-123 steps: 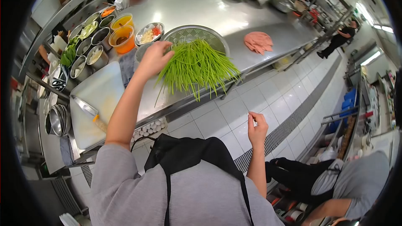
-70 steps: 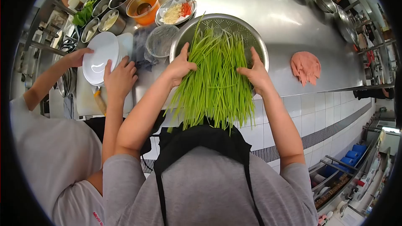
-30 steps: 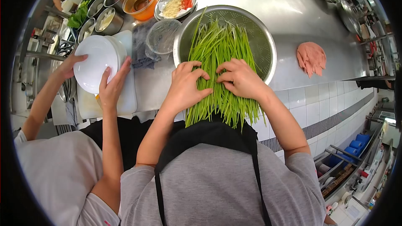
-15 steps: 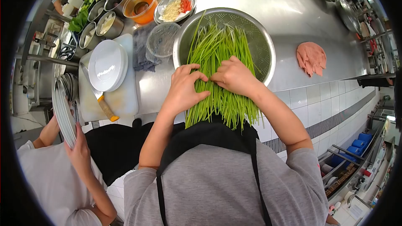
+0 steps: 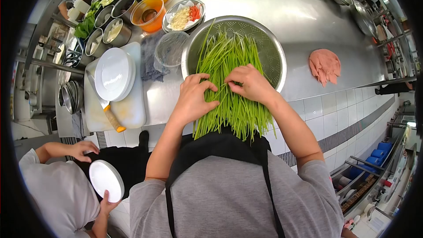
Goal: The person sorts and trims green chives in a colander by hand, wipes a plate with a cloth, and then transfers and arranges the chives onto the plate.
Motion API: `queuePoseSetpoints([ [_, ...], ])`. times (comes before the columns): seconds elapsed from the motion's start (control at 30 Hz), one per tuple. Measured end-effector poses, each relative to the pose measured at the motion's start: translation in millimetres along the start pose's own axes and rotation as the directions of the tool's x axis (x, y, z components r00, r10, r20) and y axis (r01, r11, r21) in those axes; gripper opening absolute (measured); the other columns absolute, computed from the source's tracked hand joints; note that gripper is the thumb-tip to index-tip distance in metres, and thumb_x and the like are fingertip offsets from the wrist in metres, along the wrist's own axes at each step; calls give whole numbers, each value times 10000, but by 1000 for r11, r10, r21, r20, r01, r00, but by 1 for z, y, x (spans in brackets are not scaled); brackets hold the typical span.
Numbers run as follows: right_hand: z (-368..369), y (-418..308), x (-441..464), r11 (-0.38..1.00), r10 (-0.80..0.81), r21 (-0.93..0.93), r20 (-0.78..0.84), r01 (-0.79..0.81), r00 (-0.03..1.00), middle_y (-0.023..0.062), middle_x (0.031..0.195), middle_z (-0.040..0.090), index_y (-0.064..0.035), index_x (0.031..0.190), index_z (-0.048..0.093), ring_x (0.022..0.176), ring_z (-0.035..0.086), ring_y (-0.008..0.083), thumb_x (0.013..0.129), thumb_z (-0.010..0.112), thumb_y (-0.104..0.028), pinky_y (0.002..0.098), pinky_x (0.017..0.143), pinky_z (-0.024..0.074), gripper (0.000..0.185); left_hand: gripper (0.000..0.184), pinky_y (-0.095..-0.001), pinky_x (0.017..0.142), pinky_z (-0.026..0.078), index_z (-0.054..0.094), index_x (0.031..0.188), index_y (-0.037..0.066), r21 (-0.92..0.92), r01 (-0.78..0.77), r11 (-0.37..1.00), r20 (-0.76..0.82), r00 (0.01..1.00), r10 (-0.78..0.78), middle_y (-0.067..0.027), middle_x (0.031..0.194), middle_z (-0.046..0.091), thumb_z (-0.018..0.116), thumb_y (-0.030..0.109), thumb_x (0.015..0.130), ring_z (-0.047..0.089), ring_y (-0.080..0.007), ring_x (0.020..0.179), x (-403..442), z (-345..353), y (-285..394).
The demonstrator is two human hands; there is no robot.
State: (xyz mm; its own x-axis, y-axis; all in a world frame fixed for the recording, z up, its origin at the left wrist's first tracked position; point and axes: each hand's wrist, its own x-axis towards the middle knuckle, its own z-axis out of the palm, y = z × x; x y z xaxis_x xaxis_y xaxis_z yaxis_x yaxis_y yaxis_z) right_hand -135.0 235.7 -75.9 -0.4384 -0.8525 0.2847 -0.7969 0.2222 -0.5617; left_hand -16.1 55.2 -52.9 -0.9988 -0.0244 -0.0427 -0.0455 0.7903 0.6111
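Note:
A thick bundle of long green garlic chives lies in a steel colander, the stalk ends hanging over its near rim toward my black apron. My left hand rests at the bundle's left side, fingers curved and thumb held apart from them. Over the middle of the chives, my right hand has thumb and forefinger drawn into a pinch at some stalks. Its other fingers are curled in.
Left of the colander are a clear lid, grey cloth, white plates and a knife on a cutting board. Sauce tubs stand behind. Pink cloth-like material lies right. A co-worker holds plates.
My right hand has shifted slightly right and down, its fingertips farther from my left hand. The co-worker has lowered the plates from beside the counter, one hand now off them.

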Motion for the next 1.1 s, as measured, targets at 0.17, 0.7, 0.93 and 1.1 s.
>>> queuePoseSetpoints([
  [0.17,1,3,-1,997,20,77,-60,-16,998,75,758,630,-59,821,643,740,603,251,752,637,-104,356,714,442,82,332,-403,995,321,640,919,89,2,-2,1000,-14,1000,2,-135,1231,492,757,214,634,407,-325,1175,1,3,0],
  [0.7,0,-14,8,851,344,441,-56,-286,937,103,780,655,-4,860,624,721,644,176,776,640,-54,275,667,502,99,110,-492,1003,244,682,660,81,270,-120,955,-165,972,169,-150,1150,536,702,179,614,400,-333,1177,25,32,9],
  [0.93,-4,-6,-6,978,124,178,-103,-105,987,88,761,597,-53,804,636,789,569,284,744,647,-113,387,710,437,86,119,-411,960,335,682,702,60,4,28,1000,-144,989,-28,-120,1168,561,685,167,651,448,-323,1127,27,2,-7],
  [1.1,-11,-17,-7,984,171,-65,63,-167,983,68,794,600,-74,809,650,838,554,255,744,658,-149,379,758,404,100,136,-408,940,351,697,722,56,-114,34,993,-106,993,-46,-126,1136,580,691,186,683,479,-318,1089,33,-8,-19],
])
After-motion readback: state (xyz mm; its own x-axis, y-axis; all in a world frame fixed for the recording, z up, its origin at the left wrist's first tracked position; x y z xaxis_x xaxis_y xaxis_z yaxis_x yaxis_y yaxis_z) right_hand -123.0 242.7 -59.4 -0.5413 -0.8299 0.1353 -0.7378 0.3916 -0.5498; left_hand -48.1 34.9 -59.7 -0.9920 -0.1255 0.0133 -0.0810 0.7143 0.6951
